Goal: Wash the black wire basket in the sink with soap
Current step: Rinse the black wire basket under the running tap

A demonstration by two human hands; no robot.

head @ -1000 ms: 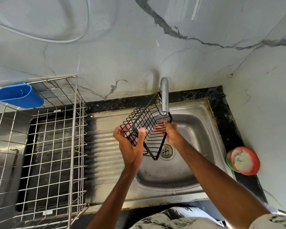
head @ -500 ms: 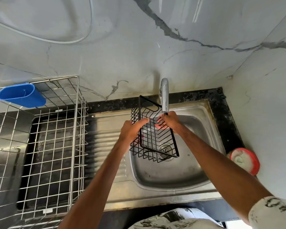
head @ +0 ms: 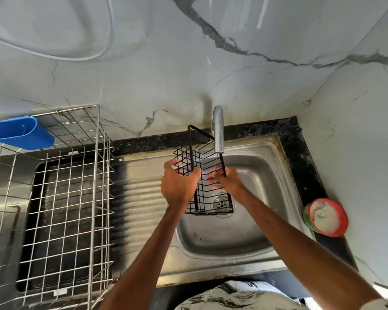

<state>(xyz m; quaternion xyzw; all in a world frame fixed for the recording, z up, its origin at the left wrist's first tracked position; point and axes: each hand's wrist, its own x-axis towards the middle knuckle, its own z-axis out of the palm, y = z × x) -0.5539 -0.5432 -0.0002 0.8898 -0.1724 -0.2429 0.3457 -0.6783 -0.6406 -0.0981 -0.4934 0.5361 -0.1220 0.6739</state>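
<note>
Bright, even daylight — glare streaks on the marble wall (head: 211,63), wide-angle bending at edges, right hand (head: 227,182) blurred.

A kitchen corner clad in glossy grey-white marble-look wall panels (head: 166,63), crossed by a dark jagged vein (head: 213,34); a second panel (head: 356,142) meets them at the right. Bright streaks of reflected light (head: 262,12) show high on the wall. A thin white cable (head: 109,41) loops across the upper left. A black speckled stone surface (head: 293,153) runs along the foot of the wall, a curved chrome tap (head: 218,133) rising above it. At left stands a silver wire dish rack (head: 96,175), a blue oval plastic cup (head: 20,133) hung on its rear rim.
</note>
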